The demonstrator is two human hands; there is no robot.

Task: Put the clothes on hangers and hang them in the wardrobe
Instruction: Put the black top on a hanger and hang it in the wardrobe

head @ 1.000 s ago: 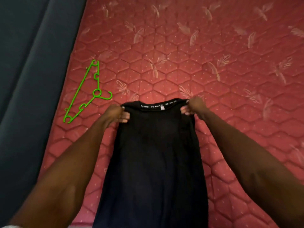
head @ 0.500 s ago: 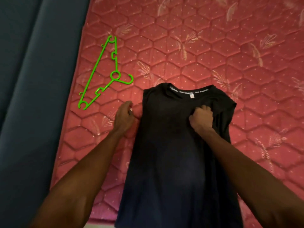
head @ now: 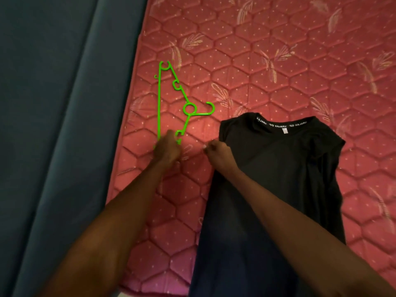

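Green plastic hanger [head: 171,97]: light, stiff; my left hand [head: 167,147] pinches its near end. Right hand [head: 217,152], fingers curled, rests on the limp shirt [head: 278,179]; I'd grab its collar.

Open mattress above and to the right, crowded near the hands

The red mattress [head: 278,50] lies bare beyond the green hanger [head: 159,99] and the black shirt [head: 278,168] (flat, both of them); between them a narrow strip stays free, and the dark blue edge [head: 64,125] bounds the left side.
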